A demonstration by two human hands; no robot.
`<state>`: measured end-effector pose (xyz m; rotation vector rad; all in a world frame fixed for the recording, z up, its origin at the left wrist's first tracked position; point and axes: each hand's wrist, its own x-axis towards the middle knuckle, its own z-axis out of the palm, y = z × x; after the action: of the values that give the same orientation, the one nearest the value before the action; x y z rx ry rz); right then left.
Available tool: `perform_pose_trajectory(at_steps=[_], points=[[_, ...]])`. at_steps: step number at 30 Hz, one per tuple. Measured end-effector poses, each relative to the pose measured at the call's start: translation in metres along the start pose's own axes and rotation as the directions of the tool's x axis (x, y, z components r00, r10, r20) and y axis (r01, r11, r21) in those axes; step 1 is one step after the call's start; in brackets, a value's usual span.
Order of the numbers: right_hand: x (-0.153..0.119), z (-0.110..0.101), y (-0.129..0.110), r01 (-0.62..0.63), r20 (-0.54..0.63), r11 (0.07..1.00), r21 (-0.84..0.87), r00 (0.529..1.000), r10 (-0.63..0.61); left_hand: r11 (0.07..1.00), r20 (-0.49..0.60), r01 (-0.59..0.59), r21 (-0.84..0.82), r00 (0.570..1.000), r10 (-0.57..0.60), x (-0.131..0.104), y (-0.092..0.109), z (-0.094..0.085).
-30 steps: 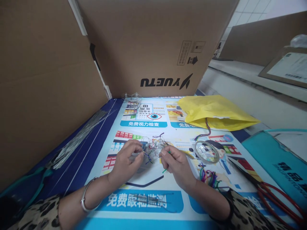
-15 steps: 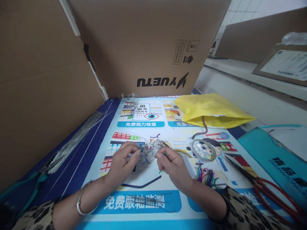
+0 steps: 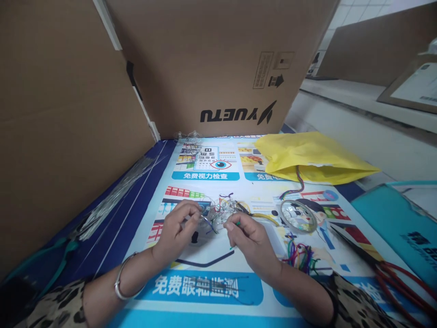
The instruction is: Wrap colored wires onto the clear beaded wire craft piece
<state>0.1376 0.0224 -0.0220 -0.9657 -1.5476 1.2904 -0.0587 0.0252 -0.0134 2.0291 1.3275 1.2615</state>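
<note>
My left hand (image 3: 180, 225) is closed in a pinch at the left side of a loose tangle of thin silvery wires and clear beads (image 3: 220, 210). Fine wire runs out from its fingertips, and a short purple cord (image 3: 209, 225) shows just beside them. Between thumb and forefinger my right hand (image 3: 248, 234) pinches a thin green cord (image 3: 238, 223), mostly covered by the fingers. Behind the right hand lies a tool with a yellow handle (image 3: 264, 217), partly hidden. A round clear dish (image 3: 298, 216) holding small clear beads stands to its right.
A bundle of coloured cords (image 3: 302, 256) lies right of my right forearm, near red-handled scissors (image 3: 382, 264). Farther back is a yellow pouch (image 3: 314, 152). Straight wires (image 3: 118, 196) and teal-handled pliers (image 3: 64, 250) lie at left. Cardboard walls (image 3: 211, 59) stand behind.
The view has swung slightly, so the surroundings sit farther right in the picture. Both hands keep their pinches, with only small movement at the wire tangle.
</note>
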Motion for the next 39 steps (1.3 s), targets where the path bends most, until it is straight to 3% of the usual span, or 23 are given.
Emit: perform_pose_trajectory(at_steps=[9,17,39], points=[[0.001,0.001,0.004,-0.075,-0.016,0.996,0.049,0.997,0.076,0.999,-0.02,-0.003,-0.046,1.0,0.002,-0.002,0.001,-0.002],[0.0,0.001,0.002,-0.096,-0.023,0.992,0.085,0.995,0.099,0.994,-0.07,0.066,-0.081,0.995,-0.072,-0.006,0.001,0.0],[-0.003,0.004,0.001,-0.128,0.011,0.988,0.088,0.992,0.127,0.963,-0.042,-0.178,0.203,0.981,0.191,-0.015,0.007,-0.002]])
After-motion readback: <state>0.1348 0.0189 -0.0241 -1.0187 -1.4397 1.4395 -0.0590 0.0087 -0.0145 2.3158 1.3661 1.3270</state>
